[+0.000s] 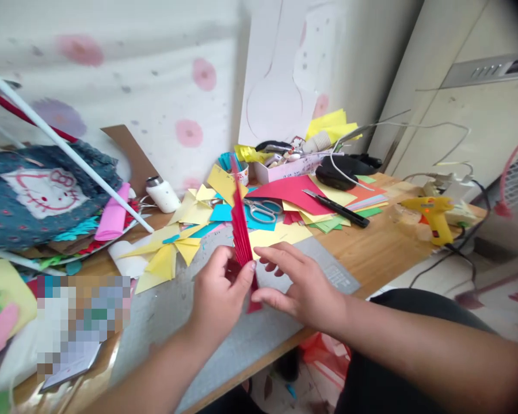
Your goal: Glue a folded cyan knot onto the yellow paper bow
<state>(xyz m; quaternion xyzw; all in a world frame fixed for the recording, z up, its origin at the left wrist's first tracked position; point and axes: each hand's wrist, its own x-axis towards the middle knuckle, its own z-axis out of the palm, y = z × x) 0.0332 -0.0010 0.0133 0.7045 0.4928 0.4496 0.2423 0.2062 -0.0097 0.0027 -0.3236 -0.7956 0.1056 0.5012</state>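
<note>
A folded strip of red pleated paper (pixel 240 233) stands nearly upright above the grey cutting mat (pixel 164 333). My left hand (pixel 222 284) pinches it near its lower part, thumb in front. Just to the right, my right hand (pixel 300 282) has its thumb and fingers spread apart around the paper's right edge; whether a fingertip touches it I cannot tell. Beyond the hands lie scissors (pixel 262 211) on blue paper and a black utility knife (pixel 339 208) on stacked coloured sheets. Yellow folded paper pieces (pixel 166 259) rest left of the hands.
A yellow glue gun (pixel 435 215) with cords stands at the table's right. A white bottle (pixel 162 194) and a denim bag (pixel 38 190) are at the left. A box of tools (pixel 285 167) sits at the back. Part of the left table is pixelated.
</note>
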